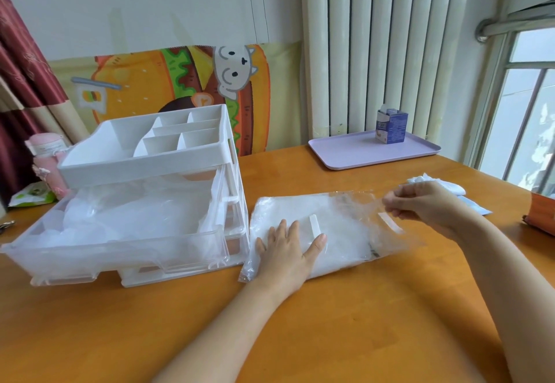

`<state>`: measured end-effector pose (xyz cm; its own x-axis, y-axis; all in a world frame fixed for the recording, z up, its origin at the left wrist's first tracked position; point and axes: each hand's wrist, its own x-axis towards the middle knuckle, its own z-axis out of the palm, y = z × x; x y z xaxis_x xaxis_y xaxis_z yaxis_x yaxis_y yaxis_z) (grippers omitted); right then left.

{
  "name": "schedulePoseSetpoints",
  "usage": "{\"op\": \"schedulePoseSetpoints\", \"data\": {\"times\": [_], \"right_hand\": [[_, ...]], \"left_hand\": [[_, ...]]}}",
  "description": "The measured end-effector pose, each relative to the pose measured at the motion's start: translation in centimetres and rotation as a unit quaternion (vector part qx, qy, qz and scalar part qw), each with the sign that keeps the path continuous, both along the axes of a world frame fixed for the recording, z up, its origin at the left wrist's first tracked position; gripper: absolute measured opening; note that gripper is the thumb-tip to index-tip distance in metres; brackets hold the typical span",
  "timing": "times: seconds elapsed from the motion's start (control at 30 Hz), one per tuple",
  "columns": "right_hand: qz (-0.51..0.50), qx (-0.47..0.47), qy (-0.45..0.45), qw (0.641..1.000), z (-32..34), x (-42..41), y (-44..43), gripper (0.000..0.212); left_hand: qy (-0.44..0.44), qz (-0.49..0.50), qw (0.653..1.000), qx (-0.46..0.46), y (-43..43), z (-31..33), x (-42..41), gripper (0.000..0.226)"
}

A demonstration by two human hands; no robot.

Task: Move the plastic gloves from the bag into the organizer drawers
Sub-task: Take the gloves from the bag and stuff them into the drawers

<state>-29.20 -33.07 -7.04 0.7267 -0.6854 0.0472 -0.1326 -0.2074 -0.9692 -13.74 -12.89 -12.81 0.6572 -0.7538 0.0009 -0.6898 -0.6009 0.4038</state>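
The clear bag (pixel 354 250) lies flat on the wooden table (pixel 375 322) at the centre of the frame. Its left edge sits just beside the organizer's (pixel 141 157) lower right corner. The left hand (pixel 288 252) rests palm down on the bag's left half, fingers straight and spread, pressing the plastic. The right hand (pixel 420 205), right of centre, pinches the bag's loose mouth flap between thumb and curled fingers and holds it raised off the table.

Some plastic gloves (pixel 339 226) remain as a white stack inside the bag, under the film. More of them lie heaped in the clear drawer (pixel 126 250), which is pulled far out toward the lower left. Its front rim overhangs well in front of the organizer's body.

A broad band of wood shows across the lower frame around both forearms. A narrower strip separates the bag's far edge from the lavender tray (pixel 354 157) at upper right, which carries a small blue carton (pixel 392 127). A pink bottle (pixel 48 157) stands behind the drawer at the left edge.
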Motion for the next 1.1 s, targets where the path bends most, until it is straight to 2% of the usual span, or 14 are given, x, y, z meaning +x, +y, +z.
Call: {"op": "schedulePoseSetpoints", "data": {"times": [0.07,0.17,0.23,0.3,0.33,0.4,0.47,0.67,0.73,0.8,0.87,0.93,1.0,1.1], "right_hand": [[-0.004,0.095,-0.113,0.989,0.8,-0.2,0.2,0.007],[0.02,0.19,-0.312,0.93,1.8,-0.8,0.0,0.019],[0.062,0.211,-0.364,0.905,2.4,-1.1,0.0,0.007],[0.12,0.208,-0.347,0.907,3.0,-1.2,0.7,0.011],[0.144,0.211,-0.339,0.905,3.2,-1.2,1.2,0.014],[0.163,0.231,-0.345,0.895,3.6,-1.2,2.6,0.013],[0.164,0.248,-0.362,0.883,4.2,-1.3,4.2,0.028],[0.198,0.329,-0.404,0.83,6.4,-1.1,8.5,0.033],[0.201,0.361,-0.424,0.806,7.0,-1.4,9.3,0.031],[0.196,0.366,-0.433,0.8,7.4,-1.7,9.3,0.026],[0.172,0.341,-0.429,0.819,7.6,-2.3,8.5,0.019],[0.159,0.31,-0.424,0.836,8.0,-3.3,7.2,0.019],[0.145,0.236,-0.376,0.884,8.3,-4.2,6.0,0.03],[0.081,0.149,-0.255,0.952,9.0,-4.8,5.5,0.01]], "left_hand": [[0.007,0.005,1.0,-0.004,0.0,0.2,0.1,0.077],[0.015,0.009,1.0,-0.004,-0.1,0.6,0.1,0.077],[0.025,0.0,0.999,-0.04,-0.3,1.2,-0.1,0.078],[0.125,-0.017,0.982,-0.139,-0.8,2.3,-0.8,0.081],[0.22,-0.026,0.954,-0.202,-1.0,2.9,-1.2,0.083],[0.436,-0.034,0.851,-0.291,-1.5,4.1,-2.4,0.081],[0.567,-0.027,0.761,-0.313,-2.2,4.5,-3.3,0.089],[0.794,-0.06,0.567,-0.211,-2.7,3.9,-7.2,0.122],[0.822,-0.077,0.519,-0.222,-2.3,4.3,-8.3,0.112],[0.812,-0.053,0.488,-0.315,-2.0,5.3,-8.9,0.085],[0.77,-0.005,0.486,-0.414,-1.7,6.3,-8.8,0.036],[0.719,-0.001,0.516,-0.465,-0.6,7.9,-8.7,0.011],[0.637,-0.016,0.597,-0.487,0.6,8.9,-8.7,0.007],[0.512,-0.067,0.716,-0.469,3.3,11.4,-8.7,0.009]]}}
